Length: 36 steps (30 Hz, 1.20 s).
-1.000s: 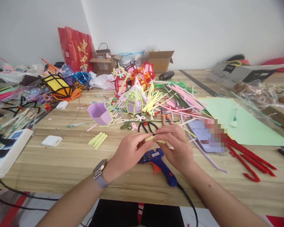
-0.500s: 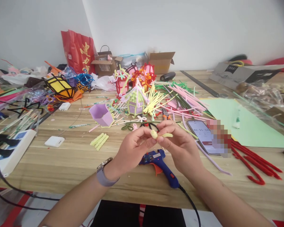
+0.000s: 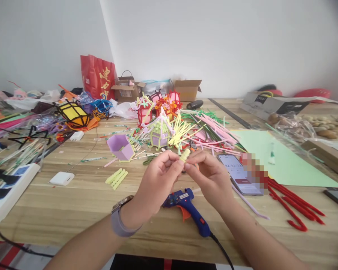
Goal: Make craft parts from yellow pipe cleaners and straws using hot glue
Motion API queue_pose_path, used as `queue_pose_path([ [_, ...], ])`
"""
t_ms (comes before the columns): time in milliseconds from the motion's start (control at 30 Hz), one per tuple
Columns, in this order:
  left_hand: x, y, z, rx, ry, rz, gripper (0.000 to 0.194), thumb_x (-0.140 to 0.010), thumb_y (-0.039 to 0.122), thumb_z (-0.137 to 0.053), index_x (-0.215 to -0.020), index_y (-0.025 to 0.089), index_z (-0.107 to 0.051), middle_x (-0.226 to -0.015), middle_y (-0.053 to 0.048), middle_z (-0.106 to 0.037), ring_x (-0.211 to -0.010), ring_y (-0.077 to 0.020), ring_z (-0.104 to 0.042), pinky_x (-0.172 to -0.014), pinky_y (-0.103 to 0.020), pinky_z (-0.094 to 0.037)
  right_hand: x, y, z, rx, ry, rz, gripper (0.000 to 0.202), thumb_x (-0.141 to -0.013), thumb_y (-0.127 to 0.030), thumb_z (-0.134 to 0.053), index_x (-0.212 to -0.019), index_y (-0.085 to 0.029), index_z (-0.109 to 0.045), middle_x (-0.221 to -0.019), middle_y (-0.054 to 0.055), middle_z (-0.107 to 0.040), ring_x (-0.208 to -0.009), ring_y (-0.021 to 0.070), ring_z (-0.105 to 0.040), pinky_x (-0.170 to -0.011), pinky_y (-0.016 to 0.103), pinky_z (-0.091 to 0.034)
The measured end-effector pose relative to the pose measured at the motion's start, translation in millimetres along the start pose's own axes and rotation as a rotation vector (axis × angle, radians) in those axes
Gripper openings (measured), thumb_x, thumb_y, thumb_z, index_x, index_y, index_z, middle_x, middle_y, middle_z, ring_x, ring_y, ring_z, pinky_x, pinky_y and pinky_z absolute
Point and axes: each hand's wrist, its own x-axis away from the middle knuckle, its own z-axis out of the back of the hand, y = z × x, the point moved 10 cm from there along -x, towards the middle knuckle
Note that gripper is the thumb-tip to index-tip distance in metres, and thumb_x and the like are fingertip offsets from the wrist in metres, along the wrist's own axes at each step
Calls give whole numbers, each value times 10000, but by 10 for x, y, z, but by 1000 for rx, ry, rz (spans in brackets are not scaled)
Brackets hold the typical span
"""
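Note:
Between thumb and fingers, my left hand (image 3: 163, 172) pinches a short pale yellow coiled piece (image 3: 185, 154), which stands tilted upward. My right hand (image 3: 207, 170) is closed beside it, with thumb and fingertips at the lower right of the same piece; how much of it they grip is partly hidden. Below the hands, a blue glue gun (image 3: 189, 210) lies on the wooden table (image 3: 81, 213). Several similar yellow twisted strips (image 3: 116, 178) lie to the left, near a purple open cup (image 3: 120, 147). Behind the hands stands a small green and purple lantern (image 3: 159, 137).
Yellow stems (image 3: 183, 131) and pink stems (image 3: 216, 129) lie behind the hands. At the right are a phone (image 3: 236, 174), red stems (image 3: 295, 204) and a green sheet (image 3: 293, 161). A power strip (image 3: 15, 195) is at the left edge.
The view has tilted up, so the table sits lower in the picture. The yellow piece has turned more upright, and its loose tail no longer shows past my right fingers.

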Motion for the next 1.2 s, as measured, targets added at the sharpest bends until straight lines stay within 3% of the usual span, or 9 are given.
queue_pose_path([
  [300, -9, -174, 144, 17, 56, 26, 213, -834, 372, -624, -781, 181, -546, -552, 73, -420, -485, -52, -335, -402, -155, -245, 115, 101, -43, 172, 39, 14, 87, -858, -238, -620, -780, -224, -582, -699, -9, -587, -664, 144, -548, -630, 297, -440],
  [467, 12, -276, 124, 171, 88, 143, 228, -789, 377, -671, -824, 191, -544, -557, 82, -402, -470, -48, -320, -404, -153, -244, 132, 221, -163, -76, -6, -154, 120, -886, -315, -600, -818, -220, -571, -777, 12, -618, -724, 158, -595, -667, 318, -506],
  [567, 35, -277, 40, 363, 106, 172, 222, -771, 320, -692, -863, 185, -541, -690, 46, -508, -607, -61, -460, -539, -160, -391, 146, 229, -285, -262, -21, -275, 153, -895, -337, -588, -804, -221, -547, -732, -11, -606, -665, 140, -598, -610, 284, -525],
  [667, 67, -241, -44, 513, 87, 171, 209, -774, 283, -694, -839, 183, -523, -816, 17, -544, -766, -84, -520, -708, -194, -449, 130, 105, -295, -218, -4, -285, 140, -911, -327, -563, -817, -226, -537, -704, -24, -598, -655, 127, -599, -592, 252, -517],
  [767, 110, -222, -9, 493, 42, 175, 194, -801, 297, -681, -859, 191, -529, -813, 20, -530, -747, -82, -504, -691, -193, -431, 67, -152, -247, 28, -60, -141, 108, -938, -288, -510, -844, -235, -520, -708, -16, -593, -647, 133, -591, -569, 257, -499],
  [900, 123, -106, 164, 137, -106, 59, 285, -881, 462, -562, -906, 179, -582, -772, 5, -554, -686, -97, -486, -644, -217, -401, 53, -558, -236, 594, -137, 327, 105, -908, -171, -529, -831, -240, -548, -736, 24, -623, -774, 192, -593, -677, 333, -487],
  [967, 111, -89, 261, -191, -136, 13, 445, -924, 540, -427, -786, 156, -605, -682, -2, -538, -627, -109, -476, -593, -236, -374, 126, -570, -337, 757, -227, 510, 142, -905, -133, -521, -826, -242, -564, -729, 31, -642, -845, 220, -593, -725, 365, -473],
  [1067, 83, -118, 319, -558, -161, -12, 490, -952, 513, -360, -713, 158, -598, -620, 3, -525, -606, -126, -489, -594, -256, -358, 223, -423, -435, 837, -311, 620, 166, -908, -95, -502, -862, -239, -567, -755, 25, -678, -891, 223, -589, -766, 374, -460],
  [1200, 66, -236, 295, -668, -225, -2, 485, -972, 468, -319, -688, 167, -572, -632, 4, -535, -619, -127, -496, -610, -253, -359, 283, -292, -439, 861, -278, 652, 178, -884, -66, -524, -875, -241, -556, -760, 12, -695, -864, 214, -594, -790, 376, -440],
])
